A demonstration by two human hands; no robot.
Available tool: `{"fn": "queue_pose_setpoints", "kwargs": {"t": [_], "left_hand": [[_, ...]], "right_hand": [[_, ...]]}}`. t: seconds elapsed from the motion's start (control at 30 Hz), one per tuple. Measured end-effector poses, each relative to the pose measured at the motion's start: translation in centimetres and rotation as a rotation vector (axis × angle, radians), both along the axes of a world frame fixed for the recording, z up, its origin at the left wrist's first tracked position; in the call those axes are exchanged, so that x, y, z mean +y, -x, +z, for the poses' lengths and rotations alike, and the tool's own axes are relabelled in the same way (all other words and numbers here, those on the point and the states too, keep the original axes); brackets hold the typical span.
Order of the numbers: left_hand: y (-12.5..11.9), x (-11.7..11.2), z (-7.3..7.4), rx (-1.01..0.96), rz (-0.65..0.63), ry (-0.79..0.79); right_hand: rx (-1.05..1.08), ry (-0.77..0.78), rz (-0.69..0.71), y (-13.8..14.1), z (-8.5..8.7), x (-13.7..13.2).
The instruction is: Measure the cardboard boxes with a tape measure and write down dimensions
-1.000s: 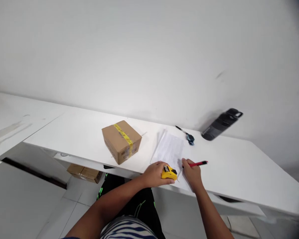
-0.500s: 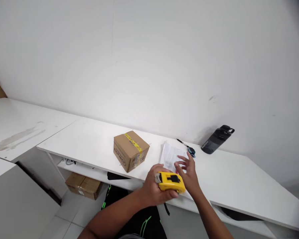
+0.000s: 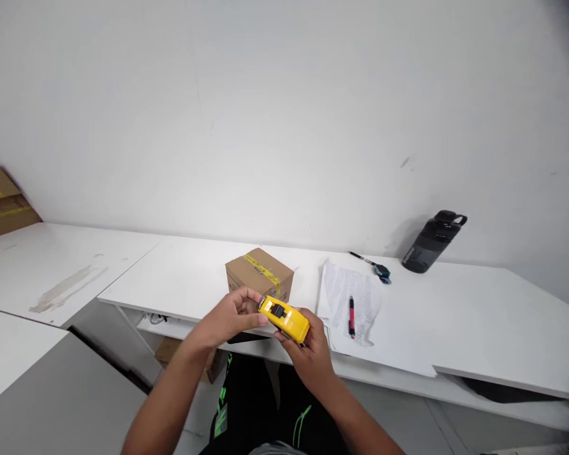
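A yellow tape measure (image 3: 291, 321) with a black lock button is held in front of the desk edge, between both hands. My right hand (image 3: 314, 354) is closed around the rear of its case. My left hand (image 3: 227, 319) pinches its front end, thumb and fingertips at the metal hook; no length of blade shows drawn out. Just behind the hands sits a taped cardboard box (image 3: 256, 272), its front partly covered by my left hand. Right of the hands lie handwritten paper sheets (image 3: 336, 291) with a red and black pen (image 3: 351, 316) on top.
On the white desk (image 3: 180, 272), a dark water bottle (image 3: 431, 243) leans against the wall. Near it lies a black pen (image 3: 360, 258) beside a small dark teal item (image 3: 382, 273). More cardboard boxes (image 3: 4, 202) stand far left, and another box (image 3: 168, 349) is below the desk.
The tape measure has passed from my left hand into my right, and moved left toward the box. My left hand now grips its hook end. The pen on the papers has come into full view.
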State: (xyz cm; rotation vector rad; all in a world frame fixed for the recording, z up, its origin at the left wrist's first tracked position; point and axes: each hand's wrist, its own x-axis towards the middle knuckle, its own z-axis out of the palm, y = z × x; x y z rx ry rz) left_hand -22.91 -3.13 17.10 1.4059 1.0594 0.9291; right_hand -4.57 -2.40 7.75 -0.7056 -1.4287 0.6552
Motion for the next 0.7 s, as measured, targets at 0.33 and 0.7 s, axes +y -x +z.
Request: {"fn": "queue_pose_setpoints", "kwargs": {"t": [0.33, 0.7], "left_hand": [[5.1, 14.1, 4.5, 0.498, 0.342, -0.036], [3.5, 19.1, 0.9, 0.848, 0.354, -0.078]], "right_hand": [[-0.261, 0.143, -0.372, -2.5, -0.5, 0.3], [-0.478, 0.065, -0.364, -1.3, 2.3, 4.8]]}}
